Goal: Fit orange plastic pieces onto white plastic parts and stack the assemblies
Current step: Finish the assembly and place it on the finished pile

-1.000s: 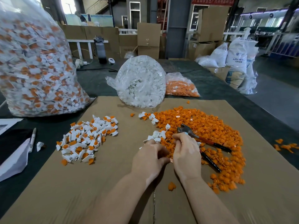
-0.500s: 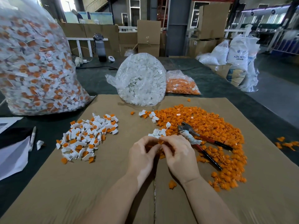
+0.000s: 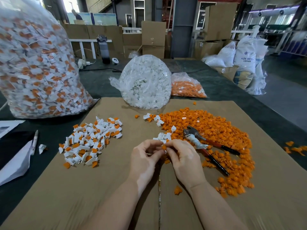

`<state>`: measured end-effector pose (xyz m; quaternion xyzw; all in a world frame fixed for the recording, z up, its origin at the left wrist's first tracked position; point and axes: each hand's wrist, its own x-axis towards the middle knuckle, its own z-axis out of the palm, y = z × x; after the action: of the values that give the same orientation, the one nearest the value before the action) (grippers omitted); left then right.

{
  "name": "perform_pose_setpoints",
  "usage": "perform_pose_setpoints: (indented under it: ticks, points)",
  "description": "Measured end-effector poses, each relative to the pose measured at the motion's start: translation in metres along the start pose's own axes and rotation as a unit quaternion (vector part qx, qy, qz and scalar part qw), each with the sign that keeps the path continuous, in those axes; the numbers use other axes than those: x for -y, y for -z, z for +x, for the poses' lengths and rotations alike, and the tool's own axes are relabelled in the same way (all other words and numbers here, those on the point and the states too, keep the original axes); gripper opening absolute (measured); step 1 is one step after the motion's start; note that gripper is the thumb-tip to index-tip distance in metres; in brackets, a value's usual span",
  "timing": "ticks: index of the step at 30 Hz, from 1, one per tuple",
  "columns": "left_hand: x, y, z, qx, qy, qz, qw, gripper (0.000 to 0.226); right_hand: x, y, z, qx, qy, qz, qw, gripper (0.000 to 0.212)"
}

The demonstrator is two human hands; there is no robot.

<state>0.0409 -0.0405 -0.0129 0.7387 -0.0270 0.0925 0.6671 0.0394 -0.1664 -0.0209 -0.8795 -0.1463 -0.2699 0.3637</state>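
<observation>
My left hand (image 3: 146,156) and my right hand (image 3: 184,156) meet fingertip to fingertip over the cardboard sheet (image 3: 116,188). Between them sits a small orange piece (image 3: 164,147), pinched by my right fingers; a white part (image 3: 165,151) shows just under it, mostly hidden by my fingers. A wide heap of loose orange pieces (image 3: 216,133) lies to the right. A few loose white parts (image 3: 163,136) lie just beyond my fingers. The pile of finished white-and-orange assemblies (image 3: 89,140) lies to the left.
Pliers with red-black handles (image 3: 207,143) lie on the orange heap. Behind stand a clear bag of white parts (image 3: 146,82), a bag of orange pieces (image 3: 187,87) and a big bag of assemblies (image 3: 36,67). A pen (image 3: 35,141) and papers lie at left.
Both hands drew back from the orange heap toward me and came together. An orange piece now shows between the fingertips, where earlier the fingers were down among the pieces.
</observation>
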Motion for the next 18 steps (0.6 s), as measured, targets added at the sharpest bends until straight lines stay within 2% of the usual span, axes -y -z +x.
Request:
perform_pose_setpoints:
  ticks: [9,13,15,18]
  points:
    - [-0.002,0.002,0.0,0.024,-0.02,0.025,0.999,0.028,0.0,-0.001,-0.001,-0.005,0.029,-0.023,0.999,0.009]
    - [-0.003,0.007,0.0,0.033,-0.025,0.091,0.995,0.019,-0.001,-0.001,-0.001,-0.021,0.016,-0.019,0.999,0.009]
    - [-0.003,0.014,0.002,0.102,-0.024,0.149,0.983,0.013,-0.002,0.0,0.0,-0.052,-0.014,-0.002,0.999,0.009]
    - [-0.007,0.026,0.006,0.292,-0.044,0.293,0.91,0.011,-0.003,0.0,0.001,-0.069,-0.037,0.001,0.997,0.008]
